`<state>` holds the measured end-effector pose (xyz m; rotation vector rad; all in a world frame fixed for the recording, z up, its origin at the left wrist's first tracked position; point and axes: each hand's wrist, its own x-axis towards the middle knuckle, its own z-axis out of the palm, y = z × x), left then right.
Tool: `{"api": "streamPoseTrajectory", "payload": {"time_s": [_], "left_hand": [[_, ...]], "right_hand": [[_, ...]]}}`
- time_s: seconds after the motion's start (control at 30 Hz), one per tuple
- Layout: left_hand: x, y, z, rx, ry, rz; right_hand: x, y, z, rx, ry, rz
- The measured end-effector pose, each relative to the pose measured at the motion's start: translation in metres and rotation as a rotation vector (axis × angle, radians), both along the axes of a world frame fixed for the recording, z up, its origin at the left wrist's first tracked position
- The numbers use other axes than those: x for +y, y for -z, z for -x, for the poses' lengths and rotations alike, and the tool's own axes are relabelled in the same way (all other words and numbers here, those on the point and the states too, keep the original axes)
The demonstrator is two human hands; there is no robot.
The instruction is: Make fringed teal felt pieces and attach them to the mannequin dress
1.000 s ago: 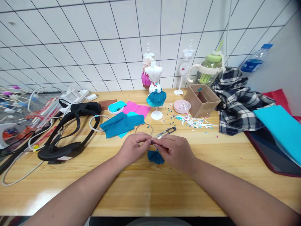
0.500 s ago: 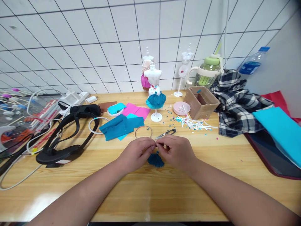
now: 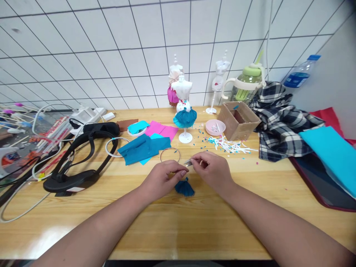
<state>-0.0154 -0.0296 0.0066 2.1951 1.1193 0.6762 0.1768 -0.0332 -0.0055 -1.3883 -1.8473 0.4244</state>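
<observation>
Right hand (image 3: 215, 172) reached snips (image 3: 188, 162), tassel (image 3: 184, 188) at left hand (image 3: 161, 180)

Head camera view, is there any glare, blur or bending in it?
Head view: even, bright light; soft glare on the wooden table at front left; wall tiles bow from lens distortion; teal tassel and snips look sharp.

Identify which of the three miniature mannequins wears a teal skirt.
The front mannequin, on the round white base; the rear mannequin wears pink, and the right-hand mannequin is bare.
</observation>
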Motion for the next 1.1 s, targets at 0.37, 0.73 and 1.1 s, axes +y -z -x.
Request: {"api": "streamPoseTrajectory", "payload": {"time_s": [0.37,0.73,1.1], "left_hand": [[-0.001,0.002,-0.002,-0.103,-0.181,-0.047],[0.000,-0.003,0.000,-0.170,-0.156,-0.124],[0.006,-0.005,0.002,-0.190,-0.235,-0.050]], "right_hand": [[-0.011,-0.001,0.008,0.007,-0.134,-0.118],[-0.014,-0.001,0.009,0.121,-0.248,-0.113],[-0.017,0.002,0.006,-0.204,-0.292,-0.163]]}}
